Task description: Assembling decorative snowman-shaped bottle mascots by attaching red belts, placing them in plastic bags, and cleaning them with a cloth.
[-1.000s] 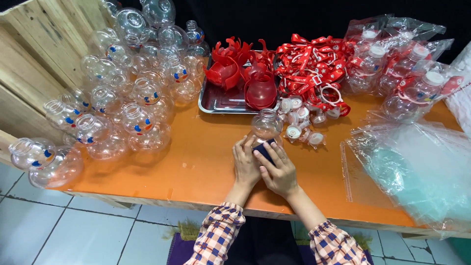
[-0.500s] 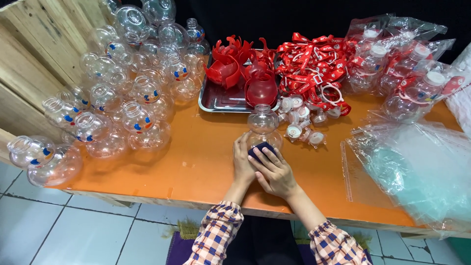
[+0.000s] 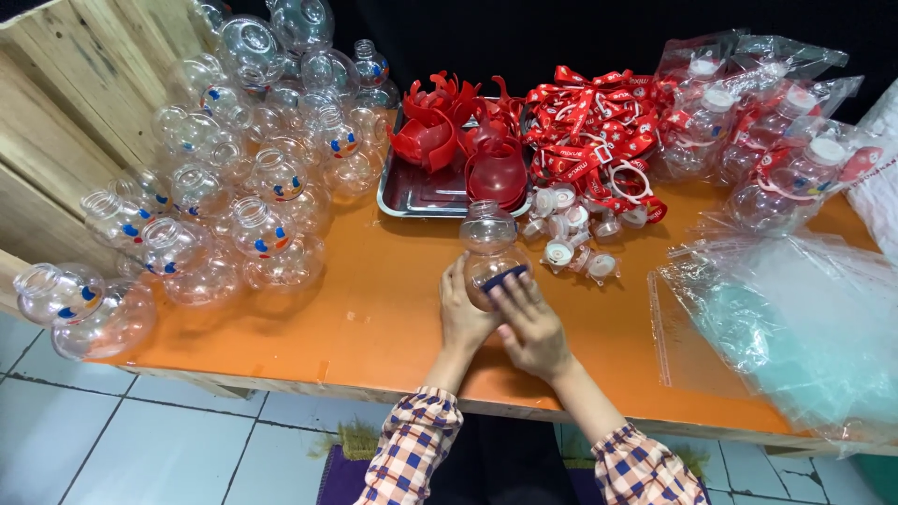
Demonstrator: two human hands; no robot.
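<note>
A clear round plastic bottle [image 3: 488, 241] lies on the orange table [image 3: 374, 318], its open neck pointing away from me. My left hand [image 3: 465, 316] cups its left side. My right hand [image 3: 528, 323] rests on its near side, fingers pressing a dark blue patch [image 3: 506, 277] against the bottle wall. Both sleeves are orange and blue plaid.
A heap of clear round bottles [image 3: 238, 187] with small coloured marks fills the table's left. A metal tray [image 3: 421, 192] holds red plastic parts [image 3: 458, 140]. Red straps [image 3: 589, 131], white caps [image 3: 571, 234], bagged bottles [image 3: 767, 140] and clear plastic bags [image 3: 786, 327] lie to the right.
The bottle has come nearer to me and now lies under both hands. My right fingers have slid up over the blue patch.
</note>
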